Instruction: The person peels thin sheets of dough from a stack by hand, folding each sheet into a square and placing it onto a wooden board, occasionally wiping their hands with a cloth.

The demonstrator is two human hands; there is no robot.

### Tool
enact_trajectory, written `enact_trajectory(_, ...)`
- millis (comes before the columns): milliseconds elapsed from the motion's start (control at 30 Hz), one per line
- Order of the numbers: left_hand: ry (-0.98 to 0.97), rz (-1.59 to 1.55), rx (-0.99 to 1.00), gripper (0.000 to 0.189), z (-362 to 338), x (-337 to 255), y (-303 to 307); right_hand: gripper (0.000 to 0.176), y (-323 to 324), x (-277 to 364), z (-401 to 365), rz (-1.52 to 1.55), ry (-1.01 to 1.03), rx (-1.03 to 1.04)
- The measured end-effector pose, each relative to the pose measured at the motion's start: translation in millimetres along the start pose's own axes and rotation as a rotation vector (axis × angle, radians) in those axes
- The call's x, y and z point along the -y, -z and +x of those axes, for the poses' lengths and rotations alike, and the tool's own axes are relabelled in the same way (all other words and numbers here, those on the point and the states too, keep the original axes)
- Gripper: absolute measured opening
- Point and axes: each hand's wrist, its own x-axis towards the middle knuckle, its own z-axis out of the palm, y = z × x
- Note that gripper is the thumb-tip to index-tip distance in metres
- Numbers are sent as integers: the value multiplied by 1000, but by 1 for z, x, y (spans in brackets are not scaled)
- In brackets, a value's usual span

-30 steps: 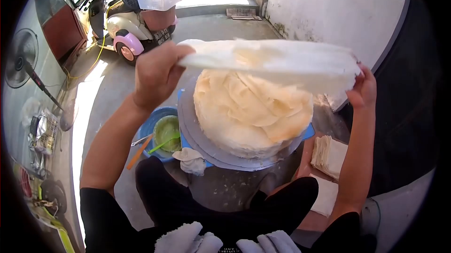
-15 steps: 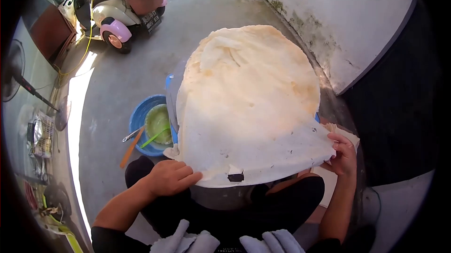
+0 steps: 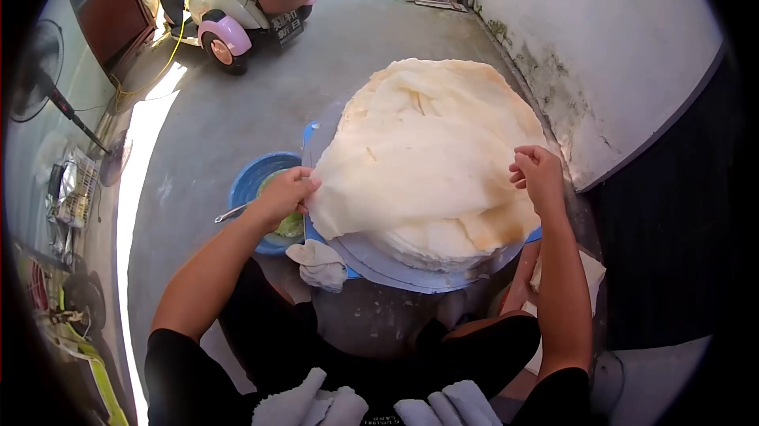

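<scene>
A thick stack of thin, round, off-white sheets (image 3: 443, 240) with browned edges lies on round grey boards (image 3: 395, 276). The top sheet (image 3: 403, 173) is wrinkled, and its near left edge hangs over the stack. My left hand (image 3: 286, 195) pinches that left edge between thumb and fingers. Over the right side of the stack is my right hand (image 3: 542, 177), its fingers curled; whether they grip the sheet's edge cannot be made out. A crumpled whitish cloth (image 3: 319, 265) sits at the near left of the boards.
A blue basin (image 3: 247, 177) with greenish contents stands left of the stack, partly behind my left forearm. Farther back are a scooter (image 3: 225, 26) and a yellow cable (image 3: 170, 58). A fan (image 3: 47, 82) stands at left; a stained white wall (image 3: 585, 54) runs along the right.
Both hands have moved away from my lap, up along the stack's sides. The whitish near edge has left my lap side, exposing layered sheets and grey boards. The view has shifted slightly.
</scene>
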Motion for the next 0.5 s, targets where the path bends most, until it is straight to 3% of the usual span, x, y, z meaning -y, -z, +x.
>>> enact_trajectory(67, 21, 61, 118, 47, -9, 9, 1, 18, 12, -15, -25, -129, -10, 10)
enact_trajectory(200, 63, 87, 207, 47, -8, 22, 0, 18, 32, -24, -39, -291, -132, -13)
enact_trajectory(333, 164, 45, 236, 36, -1, 35, 0, 27, 32, -35, -31, -394, -286, 45)
enact_trajectory(500, 356, 2, 260, 23, 0, 38, -3, 36, 22, -27, -14, -582, -303, 123)
